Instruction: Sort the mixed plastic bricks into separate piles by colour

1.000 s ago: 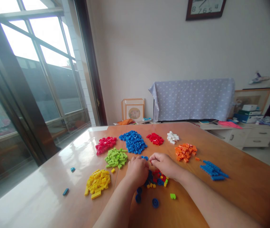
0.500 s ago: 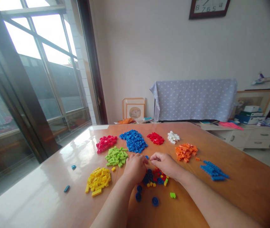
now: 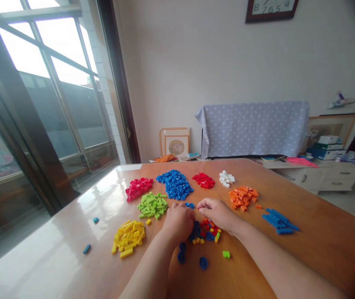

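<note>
My left hand (image 3: 180, 220) is curled palm down at the left edge of a mixed heap of toy bricks (image 3: 208, 236), its fingertips mostly hidden. Across a small gap, my right hand (image 3: 217, 214) has thumb and fingers pinched together above the heap's far right side; whatever is between them is too small to make out. The heap holds dark blue round pieces, red bricks and small yellow bricks. Just beyond my left fingers lie two small blue round pieces (image 3: 189, 205). Nearer to me are a loose dark blue wheel-like piece (image 3: 203, 263) and a lime green brick (image 3: 226, 254).
Sorted piles surround the hands: yellow (image 3: 129, 237), lime green (image 3: 152, 205), pinkish red (image 3: 138, 188), blue round pieces (image 3: 176, 185), red (image 3: 203, 180), white (image 3: 226, 178), orange (image 3: 243, 197) and long blue bricks (image 3: 279, 221). Two teal pieces lie on the left of the wooden table (image 3: 55, 253).
A second blue round piece now shows beyond my left hand, where only one was visible. Both hands stay nearly in place, and the view has shifted slightly.
</note>
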The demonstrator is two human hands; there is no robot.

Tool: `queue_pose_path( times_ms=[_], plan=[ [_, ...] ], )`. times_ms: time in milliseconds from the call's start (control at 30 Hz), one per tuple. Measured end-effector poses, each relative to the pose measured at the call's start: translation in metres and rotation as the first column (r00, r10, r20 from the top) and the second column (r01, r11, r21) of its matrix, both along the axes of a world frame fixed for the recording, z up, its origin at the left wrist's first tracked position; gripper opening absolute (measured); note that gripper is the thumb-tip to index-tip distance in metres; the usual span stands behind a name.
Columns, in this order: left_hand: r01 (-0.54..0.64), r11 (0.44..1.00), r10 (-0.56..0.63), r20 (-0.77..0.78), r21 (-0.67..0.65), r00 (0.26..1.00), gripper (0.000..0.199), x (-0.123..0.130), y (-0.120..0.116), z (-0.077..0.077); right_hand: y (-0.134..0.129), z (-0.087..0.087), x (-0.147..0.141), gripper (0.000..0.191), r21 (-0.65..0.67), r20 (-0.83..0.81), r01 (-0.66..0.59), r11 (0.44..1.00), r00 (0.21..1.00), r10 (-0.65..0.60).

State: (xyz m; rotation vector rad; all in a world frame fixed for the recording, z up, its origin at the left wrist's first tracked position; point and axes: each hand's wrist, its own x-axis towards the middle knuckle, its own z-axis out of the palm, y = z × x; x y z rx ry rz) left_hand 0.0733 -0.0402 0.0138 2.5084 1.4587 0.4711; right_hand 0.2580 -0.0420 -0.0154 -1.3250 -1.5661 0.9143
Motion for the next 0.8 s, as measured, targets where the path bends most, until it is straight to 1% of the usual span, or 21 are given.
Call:
queue_pose_path(
  times_ms=[133,233,300,367,433,467,533,567,600,633,667,733,767,800],
  plan=[
    [0.002,1.0,-0.001,-0.016,0.021,1.0,0.021,-0.001,-0.002,0.002,-0.002,0.001,0.0,0.02,-0.045,-0.056,-0.027,0.999,0.998,0.025],
    [-0.005,1.0,0.006,-0.032,0.021,0.999,0.019,-0.002,-0.004,0.003,-0.003,0.001,-0.001,0.02,-0.013,-0.055,-0.013,1.0,0.998,0.013],
    [0.018,0.999,-0.017,-0.035,0.029,0.999,0.017,-0.003,-0.006,0.003,-0.003,0.003,-0.002,0.02,0.017,-0.044,0.001,1.0,0.999,0.0],
    [0.029,0.999,-0.029,-0.015,0.04,0.999,0.016,-0.002,-0.005,0.003,-0.004,0.005,-0.003,0.02,0.02,-0.047,0.006,1.0,0.999,-0.005],
    [0.008,0.998,-0.011,0.059,0.055,0.998,0.014,-0.001,-0.003,0.002,-0.004,0.006,-0.003,0.02,-0.003,-0.076,0.001,1.0,0.997,-0.001],
    [-0.015,0.998,0.008,0.122,0.055,0.992,0.014,0.0,-0.001,0.0,-0.004,0.007,-0.004,0.02,-0.018,-0.104,-0.005,1.0,0.995,0.004],
    [-0.065,0.998,0.059,0.301,0.01,0.952,0.013,0.001,0.005,-0.002,-0.005,0.009,-0.005,0.022,-0.05,-0.169,-0.022,0.998,0.986,0.013],
    [-0.077,0.996,0.09,0.414,-0.047,0.906,0.013,0.002,0.007,-0.003,-0.006,0.01,-0.006,0.022,-0.064,-0.199,-0.03,0.998,0.98,0.016],
    [-0.069,0.99,0.126,0.535,-0.125,0.836,0.014,0.003,0.009,-0.003,-0.007,0.011,-0.007,0.023,-0.075,-0.223,-0.036,0.997,0.975,0.018],
    [-0.036,0.977,0.168,0.649,-0.211,0.742,0.017,0.003,0.011,-0.003,-0.008,0.013,-0.008,0.023,-0.084,-0.243,-0.043,0.996,0.97,0.021],
    [0.02,0.957,0.213,0.743,-0.29,0.634,0.021,0.003,0.012,-0.003,-0.01,0.015,-0.01,0.023,-0.092,-0.259,-0.053,0.994,0.965,0.027],
    [0.159,0.902,0.305,0.855,-0.4,0.419,0.028,0.003,0.012,0.0,-0.014,0.019,-0.015,0.024,-0.099,-0.283,-0.071,0.993,0.958,0.04],
    [0.222,0.875,0.348,0.877,-0.431,0.331,0.03,0.002,0.011,0.002,-0.016,0.021,-0.017,0.024,-0.096,-0.293,-0.076,0.992,0.955,0.045],
    [0.273,0.849,0.386,0.884,-0.452,0.263,0.03,0.002,0.011,0.003,-0.018,0.023,-0.019,0.024,-0.09,-0.3,-0.076,0.993,0.953,0.046]
  ],
)
